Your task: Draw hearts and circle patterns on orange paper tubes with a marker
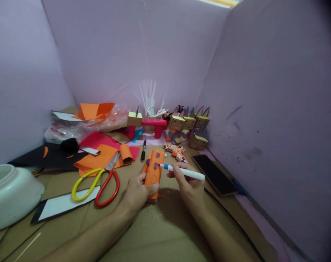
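Note:
My left hand is wrapped round the lower end of an orange paper-covered piece, its thumb on the front face. Drawn circles mark that face; the upper ones are filled in dark, while the lower ones are outlines. My right hand grips a white marker with a blue collar. The marker's tip meets the orange paper at one of the upper circles, or is very close to it. Left of my left hand lie scissors with one yellow and one red handle. A black pen lies just beyond the orange piece.
A phone lies at the right, near a black cable. Box-headed paper animals stand at the back. Orange sheets, a small orange roll and a white pot occupy the left. Purple walls enclose the cardboard-covered table.

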Demonstrator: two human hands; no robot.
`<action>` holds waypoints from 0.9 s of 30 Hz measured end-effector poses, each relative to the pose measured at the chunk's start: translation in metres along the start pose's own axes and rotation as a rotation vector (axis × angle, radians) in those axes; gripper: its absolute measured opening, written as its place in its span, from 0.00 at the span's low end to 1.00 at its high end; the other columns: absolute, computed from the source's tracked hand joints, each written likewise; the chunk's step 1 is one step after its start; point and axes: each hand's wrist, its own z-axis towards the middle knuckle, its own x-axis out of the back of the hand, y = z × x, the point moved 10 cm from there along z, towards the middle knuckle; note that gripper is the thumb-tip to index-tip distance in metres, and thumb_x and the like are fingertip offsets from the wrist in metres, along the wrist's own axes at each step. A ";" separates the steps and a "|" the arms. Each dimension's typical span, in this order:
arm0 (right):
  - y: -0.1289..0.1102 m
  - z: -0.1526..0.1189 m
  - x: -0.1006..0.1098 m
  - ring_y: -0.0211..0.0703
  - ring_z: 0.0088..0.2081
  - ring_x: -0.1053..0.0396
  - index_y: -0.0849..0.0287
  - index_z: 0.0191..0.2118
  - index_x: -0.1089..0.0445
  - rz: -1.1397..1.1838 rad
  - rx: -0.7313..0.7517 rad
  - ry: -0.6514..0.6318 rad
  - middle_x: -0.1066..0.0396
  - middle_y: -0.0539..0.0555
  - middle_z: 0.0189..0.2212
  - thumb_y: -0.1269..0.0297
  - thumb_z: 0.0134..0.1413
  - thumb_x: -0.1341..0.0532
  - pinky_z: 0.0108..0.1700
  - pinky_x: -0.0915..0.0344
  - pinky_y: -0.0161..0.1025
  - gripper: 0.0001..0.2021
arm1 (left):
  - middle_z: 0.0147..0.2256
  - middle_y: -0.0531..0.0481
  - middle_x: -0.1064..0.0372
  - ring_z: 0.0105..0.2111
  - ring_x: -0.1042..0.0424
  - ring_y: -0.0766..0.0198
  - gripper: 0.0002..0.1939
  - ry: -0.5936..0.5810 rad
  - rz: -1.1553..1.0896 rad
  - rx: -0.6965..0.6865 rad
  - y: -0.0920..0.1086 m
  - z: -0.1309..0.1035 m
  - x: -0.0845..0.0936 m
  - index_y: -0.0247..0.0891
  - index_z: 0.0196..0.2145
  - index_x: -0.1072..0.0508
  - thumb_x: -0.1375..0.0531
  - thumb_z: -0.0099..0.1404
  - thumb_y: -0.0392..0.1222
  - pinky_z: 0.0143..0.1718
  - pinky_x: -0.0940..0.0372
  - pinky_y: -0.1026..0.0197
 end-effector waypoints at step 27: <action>-0.003 -0.001 0.000 0.40 0.23 0.28 0.61 0.30 0.30 -0.009 -0.001 0.002 0.28 0.51 0.20 0.60 0.50 0.39 0.26 0.32 0.34 0.08 | 0.20 0.53 0.35 0.18 0.35 0.66 0.15 0.009 0.006 0.011 -0.002 0.000 0.002 0.33 0.29 0.31 0.35 0.42 0.37 0.20 0.37 0.62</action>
